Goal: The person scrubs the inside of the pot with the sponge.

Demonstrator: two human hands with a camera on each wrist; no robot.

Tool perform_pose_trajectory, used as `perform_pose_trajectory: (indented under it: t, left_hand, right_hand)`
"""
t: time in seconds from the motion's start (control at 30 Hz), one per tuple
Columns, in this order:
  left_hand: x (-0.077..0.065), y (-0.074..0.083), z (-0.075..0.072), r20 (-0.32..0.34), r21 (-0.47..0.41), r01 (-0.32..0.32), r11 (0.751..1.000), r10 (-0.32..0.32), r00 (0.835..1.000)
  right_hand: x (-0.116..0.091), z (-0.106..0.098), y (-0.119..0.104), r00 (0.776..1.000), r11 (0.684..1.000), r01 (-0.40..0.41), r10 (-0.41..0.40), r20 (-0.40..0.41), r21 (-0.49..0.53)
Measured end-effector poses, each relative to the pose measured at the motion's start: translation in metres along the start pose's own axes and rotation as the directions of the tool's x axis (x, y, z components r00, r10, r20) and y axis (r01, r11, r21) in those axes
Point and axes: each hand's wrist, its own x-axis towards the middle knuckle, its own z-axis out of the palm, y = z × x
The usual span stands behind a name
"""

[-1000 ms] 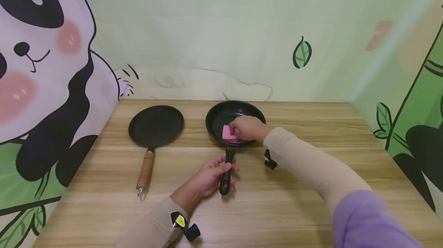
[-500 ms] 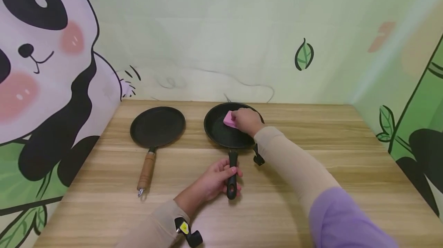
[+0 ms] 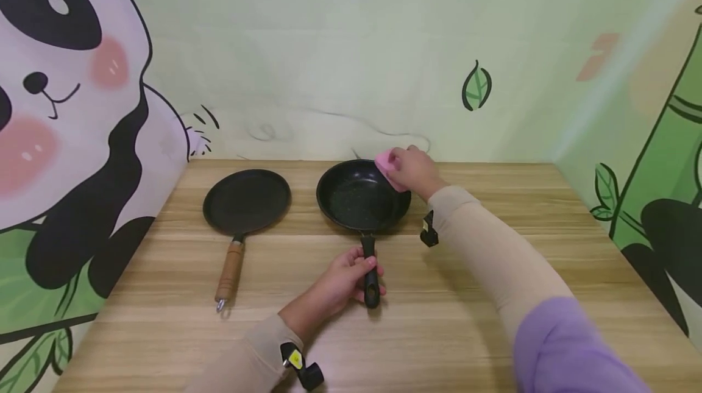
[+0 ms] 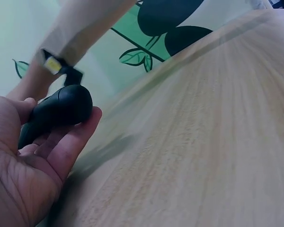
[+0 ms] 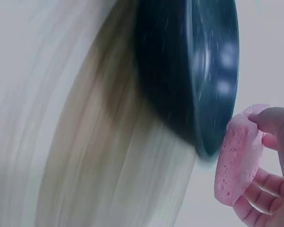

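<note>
A black frying pan (image 3: 356, 198) stands at the back middle of the table, its handle toward me. My left hand (image 3: 342, 280) grips the pan's black handle (image 3: 370, 283), thumb on top and fingers beneath; the handle's rounded end (image 4: 75, 104) shows in the left wrist view. With thumb and fingers my right hand (image 3: 417, 170) pinches a pink sponge (image 5: 236, 161) at the pan's right far rim. In the right wrist view the sponge, full of small holes, overlaps the rim (image 5: 194, 94) of the pan.
To the left lies a flat black griddle pan (image 3: 247, 201) with a wooden handle (image 3: 230, 271). The wood-grain table (image 3: 466, 332) runs back to a wall (image 3: 247, 58) printed with a panda and leaves. Each wrist wears a small black camera (image 3: 304, 368).
The right hand has carried the sponge from the near inside of the pan, across its middle, up to the right far rim. The left hand and handle have shifted slightly right.
</note>
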Motion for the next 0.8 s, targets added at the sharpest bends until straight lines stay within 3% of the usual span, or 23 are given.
perform_pose_trajectory:
  t: [0.2,0.33,0.47,0.8]
  left_hand:
    - [0.005,0.004,-0.010,-0.023,0.038,-0.010,0.999,0.011,1.000]
    - [0.006,0.006,-0.015,-0.041,0.048,-0.015,0.999,0.017,0.999]
    - [0.005,0.008,-0.017,-0.046,0.052,-0.011,0.999,0.013,0.999]
    - [0.004,0.015,-0.018,-0.062,0.062,0.018,0.998,-0.014,0.998]
  right_hand:
    - [-0.014,-0.001,0.046,0.992,0.989,-0.121,0.123,-0.016,0.084]
    - [-0.023,0.010,0.065,0.987,0.983,-0.162,0.159,0.038,0.084]
    - [-0.029,0.022,0.071,0.978,0.975,-0.201,0.194,0.077,0.095]
    - [-0.032,0.034,0.065,0.960,0.950,-0.281,0.274,0.061,0.138]
